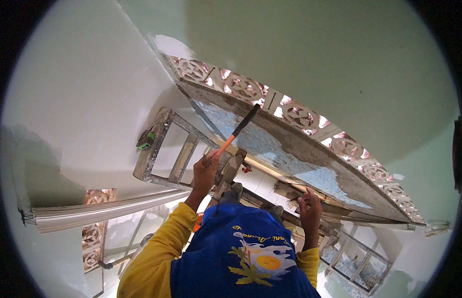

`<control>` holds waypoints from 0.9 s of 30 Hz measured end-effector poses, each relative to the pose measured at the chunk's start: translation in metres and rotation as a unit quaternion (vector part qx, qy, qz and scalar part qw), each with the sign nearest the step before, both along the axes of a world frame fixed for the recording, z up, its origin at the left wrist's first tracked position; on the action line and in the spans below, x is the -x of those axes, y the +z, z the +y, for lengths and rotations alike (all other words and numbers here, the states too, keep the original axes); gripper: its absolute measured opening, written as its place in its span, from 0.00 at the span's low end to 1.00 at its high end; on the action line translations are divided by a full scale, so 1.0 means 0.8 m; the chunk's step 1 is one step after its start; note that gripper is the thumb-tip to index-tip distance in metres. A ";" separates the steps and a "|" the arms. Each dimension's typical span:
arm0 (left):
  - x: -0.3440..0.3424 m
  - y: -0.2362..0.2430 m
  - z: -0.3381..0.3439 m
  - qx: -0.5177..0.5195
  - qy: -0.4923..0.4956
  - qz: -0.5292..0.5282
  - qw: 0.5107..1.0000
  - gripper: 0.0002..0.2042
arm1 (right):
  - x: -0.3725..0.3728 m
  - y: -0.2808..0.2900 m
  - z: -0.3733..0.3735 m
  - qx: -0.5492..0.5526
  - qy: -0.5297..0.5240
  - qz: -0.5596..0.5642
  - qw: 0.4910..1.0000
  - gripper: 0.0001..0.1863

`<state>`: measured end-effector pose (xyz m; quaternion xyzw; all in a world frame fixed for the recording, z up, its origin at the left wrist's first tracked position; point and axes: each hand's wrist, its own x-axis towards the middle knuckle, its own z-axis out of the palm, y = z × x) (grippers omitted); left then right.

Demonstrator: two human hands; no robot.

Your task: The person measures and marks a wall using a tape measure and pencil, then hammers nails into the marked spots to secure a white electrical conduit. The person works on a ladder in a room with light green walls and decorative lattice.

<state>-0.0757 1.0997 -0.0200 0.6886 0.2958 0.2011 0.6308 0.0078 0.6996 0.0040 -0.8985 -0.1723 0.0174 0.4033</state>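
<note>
Head view: gripping an orange-and-black tool with the left hand, fingers closed around its orange part, a little left of the frame's centre. Located just above the middle of the frame, black end uppermost. Pointing from the hand toward the upper right, long axis on a steep diagonal. Overlapping, at the black tip, the upper part of a rough grey ledge with a flaking light-blue patch (cannot tell whether touching or merely in front of it).

Right of centre, showing half-curled fingers on the right hand, close to a thin dark strip; cannot tell whether grasping it or just beside it.

Wearing a blue shirt with yellow sleeves, printed with a yellow disc, white swirls and a palm tree, plus a curving line of pale lettering, upside down in the frame.

Left of centre, near the left hand, a spattered ladder, with a green-and-black tape measure at its side rail. Across the upper middle, slanting down to the right, a row of pierced vent blocks.
</note>
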 end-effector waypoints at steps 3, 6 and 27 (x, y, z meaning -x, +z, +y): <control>-0.034 0.007 -0.004 -0.046 -0.005 0.018 0.999 0.16 | 0.004 0.001 0.004 -0.013 0.006 0.012 1.000 0.26; -0.074 0.020 -0.012 -0.045 -0.010 0.022 0.999 0.17 | 0.013 0.007 0.006 0.009 -0.008 0.014 1.000 0.26; -0.303 -0.022 -0.028 0.094 -0.045 -0.108 0.989 0.17 | 0.063 -0.008 -0.032 0.010 -0.088 0.076 0.993 0.28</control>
